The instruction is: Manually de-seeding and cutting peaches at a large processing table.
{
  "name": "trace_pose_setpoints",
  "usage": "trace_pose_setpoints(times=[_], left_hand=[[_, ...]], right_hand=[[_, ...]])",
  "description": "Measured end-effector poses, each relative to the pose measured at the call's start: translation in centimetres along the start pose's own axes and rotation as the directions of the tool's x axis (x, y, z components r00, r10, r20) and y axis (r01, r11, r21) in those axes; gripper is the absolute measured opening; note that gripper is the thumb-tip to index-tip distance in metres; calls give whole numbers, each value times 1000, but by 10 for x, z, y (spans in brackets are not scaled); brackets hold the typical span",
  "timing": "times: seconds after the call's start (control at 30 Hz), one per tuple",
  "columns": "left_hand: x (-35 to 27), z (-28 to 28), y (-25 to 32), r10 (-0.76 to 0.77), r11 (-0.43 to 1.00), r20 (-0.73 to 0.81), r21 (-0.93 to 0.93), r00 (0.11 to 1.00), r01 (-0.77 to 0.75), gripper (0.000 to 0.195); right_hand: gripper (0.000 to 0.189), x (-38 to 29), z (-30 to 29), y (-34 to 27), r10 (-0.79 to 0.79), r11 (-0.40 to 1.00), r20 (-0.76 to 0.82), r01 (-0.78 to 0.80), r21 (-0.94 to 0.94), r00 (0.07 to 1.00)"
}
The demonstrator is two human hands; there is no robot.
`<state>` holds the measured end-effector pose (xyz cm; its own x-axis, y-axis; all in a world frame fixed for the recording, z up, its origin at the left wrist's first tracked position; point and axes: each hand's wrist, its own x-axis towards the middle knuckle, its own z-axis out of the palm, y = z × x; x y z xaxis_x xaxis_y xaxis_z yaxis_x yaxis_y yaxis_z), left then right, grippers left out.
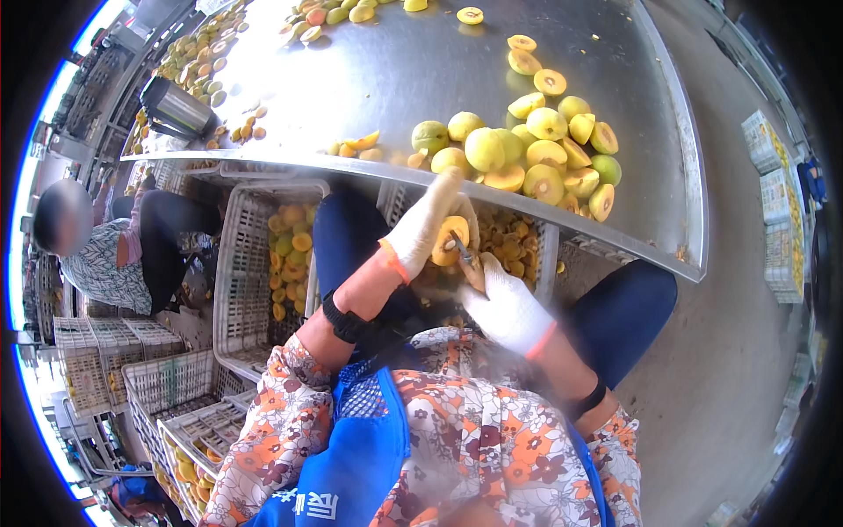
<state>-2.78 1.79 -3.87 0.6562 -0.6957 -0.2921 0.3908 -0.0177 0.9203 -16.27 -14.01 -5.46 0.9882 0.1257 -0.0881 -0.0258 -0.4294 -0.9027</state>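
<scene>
In my white-gloved left hand (pixel 431 217) is a halved yellow fruit (pixel 442 249), its cut face turned up and towards the right hand. My right hand (pixel 504 306), gloved too, grips the wooden handle of a small pitting knife (pixel 471 269); its metal tip touches the middle of the cut face, at the stone. Both hands are above my lap, just below the rim of the steel table (pixel 395 172). Whole and halved yellow-green fruits (pixel 546 155) lie heaped on the table just beyond my hands.
Beneath the hands is a crate of cut fruit pieces (pixel 510 244). Left of my leg stands a white plastic crate (pixel 240 277) holding more halves. A steel cup (pixel 178 109) rests on the table's left part. A co-worker (pixel 108 257) sits at the far left, near stacked crates (pixel 95 362).
</scene>
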Motion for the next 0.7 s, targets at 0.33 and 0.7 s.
trace_pose_setpoints(times=[0.33,0.7], left_hand=[[-11,24,-19,277,959,-311,143,909,-244,24],[-11,29,-22,180,974,-281,183,943,-132,38]], right_hand=[[32,1,-6,-18,199,955,71,-210,211,977],[37,-7,-9,-16,253,930,208,-296,217,945]])
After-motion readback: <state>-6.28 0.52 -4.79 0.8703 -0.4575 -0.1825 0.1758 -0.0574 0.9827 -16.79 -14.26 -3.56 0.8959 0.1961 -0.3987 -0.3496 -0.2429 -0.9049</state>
